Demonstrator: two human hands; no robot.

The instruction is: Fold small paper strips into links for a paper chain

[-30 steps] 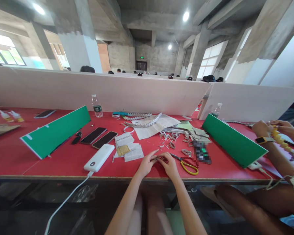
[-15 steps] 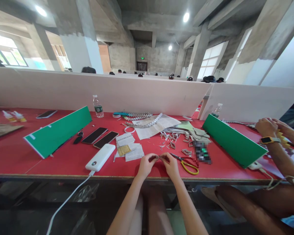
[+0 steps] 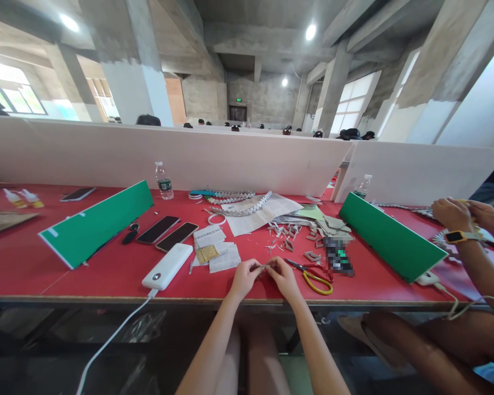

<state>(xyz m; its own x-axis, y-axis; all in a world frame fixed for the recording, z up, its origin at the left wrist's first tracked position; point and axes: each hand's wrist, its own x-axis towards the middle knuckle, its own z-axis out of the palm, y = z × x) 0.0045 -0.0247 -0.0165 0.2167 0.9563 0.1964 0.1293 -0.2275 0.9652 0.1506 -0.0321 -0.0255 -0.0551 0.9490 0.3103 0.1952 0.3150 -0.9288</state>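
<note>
Paper [image 3: 264, 267], apparently one small greyish strip, is pinched between the left hand [image 3: 243, 276] and the right hand [image 3: 284, 277], left of the scissors [image 3: 303, 268]. A second ago the left grip was more splayed; now it's curled to match the right, so the handling looks finer to me. Beyond the scissors lie angular folded pieces [image 3: 288, 244]; farther back, a knobbly zigzag chain [image 3: 259, 206] curves over a flat sheet [image 3: 247, 226].
</note>
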